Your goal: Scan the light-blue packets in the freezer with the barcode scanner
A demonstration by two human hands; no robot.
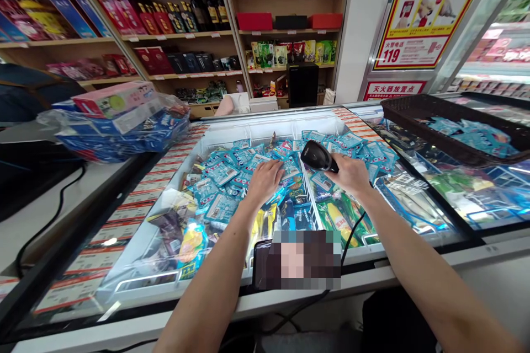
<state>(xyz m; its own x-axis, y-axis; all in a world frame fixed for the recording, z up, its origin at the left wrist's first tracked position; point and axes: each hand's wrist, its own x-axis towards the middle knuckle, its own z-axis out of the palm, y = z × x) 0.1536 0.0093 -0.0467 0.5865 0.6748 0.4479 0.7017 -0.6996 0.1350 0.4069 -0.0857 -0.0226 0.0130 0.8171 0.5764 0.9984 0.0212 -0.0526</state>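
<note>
Right hand (348, 174) closes around a black plastic handheld barcode scanner (318, 156), held just above the merchandise, with its thin black cable (355, 231) running down toward the front edge of the freezer. Left hand (265, 181) lies spread, palm down, on teal foil packets (226, 174) heaped inside a white-walled chest freezer (265, 127), just beside a white wire divider (308, 198). Blue plastic-wrapped packs (116, 132) rest on the white counter (41, 220) at left.
</note>
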